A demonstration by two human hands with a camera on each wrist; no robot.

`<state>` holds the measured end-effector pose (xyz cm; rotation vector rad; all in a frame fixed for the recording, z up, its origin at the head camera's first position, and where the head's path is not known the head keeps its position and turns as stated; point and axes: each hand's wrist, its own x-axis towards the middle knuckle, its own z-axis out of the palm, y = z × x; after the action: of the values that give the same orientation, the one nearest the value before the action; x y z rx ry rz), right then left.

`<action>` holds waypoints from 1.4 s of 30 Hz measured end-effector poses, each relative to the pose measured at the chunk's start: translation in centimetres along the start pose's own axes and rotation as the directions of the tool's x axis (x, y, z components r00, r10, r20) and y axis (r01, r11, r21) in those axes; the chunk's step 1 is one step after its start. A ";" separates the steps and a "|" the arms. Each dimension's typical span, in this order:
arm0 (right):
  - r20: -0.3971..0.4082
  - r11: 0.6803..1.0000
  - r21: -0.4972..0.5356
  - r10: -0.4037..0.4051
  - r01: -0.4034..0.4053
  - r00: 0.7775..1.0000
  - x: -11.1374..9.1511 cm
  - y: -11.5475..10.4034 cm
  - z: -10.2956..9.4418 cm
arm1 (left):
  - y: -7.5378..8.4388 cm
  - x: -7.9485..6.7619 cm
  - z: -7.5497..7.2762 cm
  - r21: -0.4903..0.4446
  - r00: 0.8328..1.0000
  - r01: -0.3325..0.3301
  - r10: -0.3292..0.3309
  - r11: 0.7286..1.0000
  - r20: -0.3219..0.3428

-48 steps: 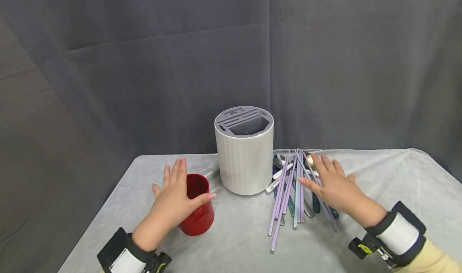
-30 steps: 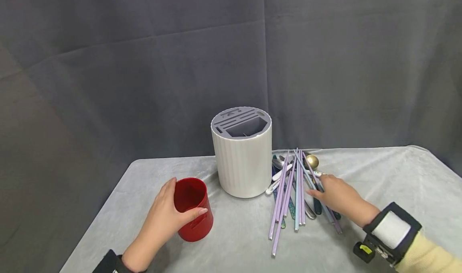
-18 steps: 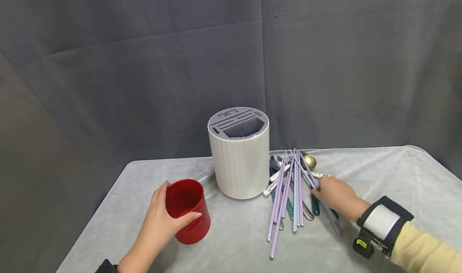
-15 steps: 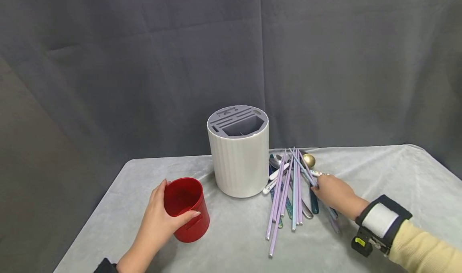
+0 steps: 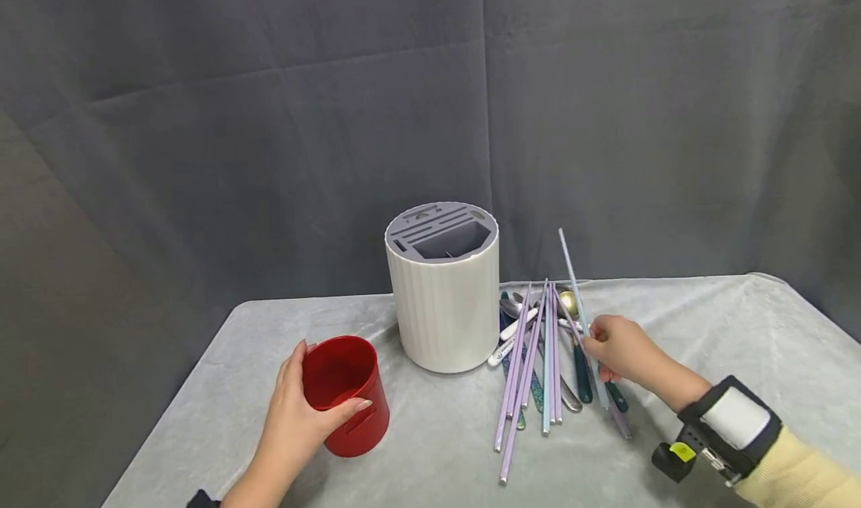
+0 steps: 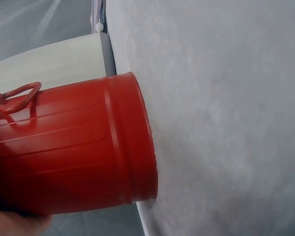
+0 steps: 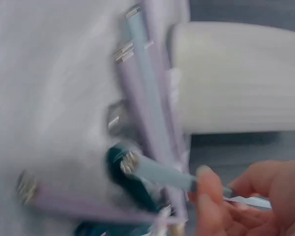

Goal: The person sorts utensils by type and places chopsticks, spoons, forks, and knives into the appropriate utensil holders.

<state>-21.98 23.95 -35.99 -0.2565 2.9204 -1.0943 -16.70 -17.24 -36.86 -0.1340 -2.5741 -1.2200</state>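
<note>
A red cylindrical cup [image 5: 366, 426] stands on the table, open end up; a small wire handle on its side shows in the left wrist view. My left hand [image 5: 291, 418] grips it from the left, thumb across the near side. With its thumb and fingers, my right hand [image 5: 628, 351] pinches a light blue chopstick [image 5: 570, 265], whose far end is raised. Below that hand lie purple chopsticks [image 5: 513, 377], another light blue one, and spoons and cutlery with dark green and white handles. The right wrist view is blurred and shows the pinched chopstick [image 7: 162, 172].
A white ribbed utensil holder [image 5: 447, 314] with a grey slotted top stands at the middle back, close to the cutlery pile. A gold spoon [image 5: 568, 304] lies at the pile's far end. Grey curtain [image 5: 303, 157] hangs behind the table.
My left hand has come down around the cup, which has shifted slightly left. My right hand has reached into the pile, pinched the light blue chopstick and raised its far end.
</note>
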 end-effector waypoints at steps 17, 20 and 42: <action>-0.120 0.702 0.631 -0.331 0.329 0.936 -1.7 -13.0 1.4 | -0.2 -0.2 0.1 0.013 1.000 -0.018 0.018 1.000 -0.016; -0.149 0.653 0.641 -0.410 0.404 0.900 -1.3 -15.3 2.7 | -0.3 -0.1 0.1 0.018 1.000 -0.025 0.026 1.000 -0.018; 0.003 0.779 0.523 -0.407 0.346 0.913 0.8 -19.8 12.2 | -0.8 0.1 0.2 0.081 0.987 -0.148 0.152 0.986 -0.051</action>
<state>-19.03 1.20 -32.21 -0.8802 2.3979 -1.7884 -16.96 -17.58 -37.55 -0.2675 -2.5073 -1.0537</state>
